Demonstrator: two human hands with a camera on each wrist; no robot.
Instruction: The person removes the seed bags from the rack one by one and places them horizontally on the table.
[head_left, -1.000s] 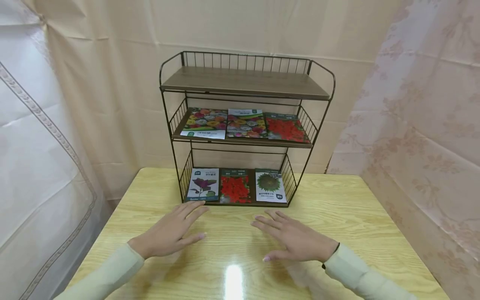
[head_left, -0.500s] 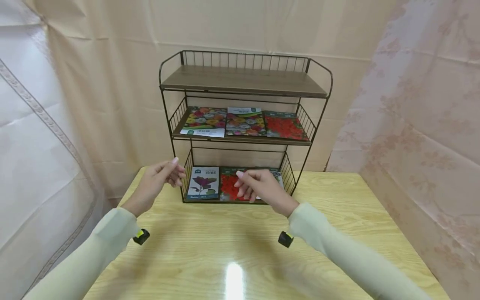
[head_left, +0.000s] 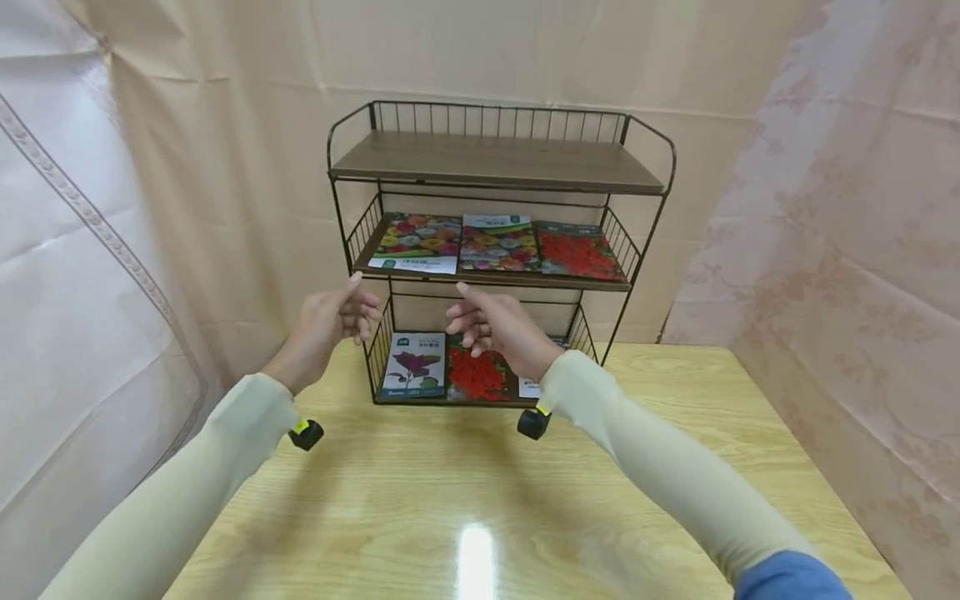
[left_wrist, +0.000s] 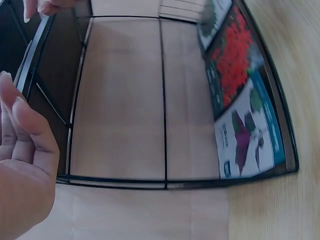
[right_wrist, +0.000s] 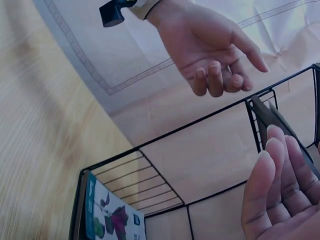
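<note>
Now both hands raised off table: left hand (head_left: 324,323) and right hand (head_left: 501,327) loosely curled, empty, nearing front edge of rack's middle shelf (head_left: 495,279) with seed packets (head_left: 417,242).

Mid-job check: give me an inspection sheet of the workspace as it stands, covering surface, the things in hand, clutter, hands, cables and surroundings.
Surface: light wooden table, glossy, with a light glare near the front edge.
Things: three-tier wire shelf rack at the back of the table; top shelf bare; three seed packets on the middle shelf; seed packets on the bottom shelf, the right one partly hidden by the right hand.
Clutter: nothing seen.
Hands: left hand raised by the rack's left side, fingers loosely curled, holding nothing; right hand raised before the lower tiers, holding nothing.
Cables: nothing seen.
Surroundings: beige cloth backdrop behind and at both sides.
</note>
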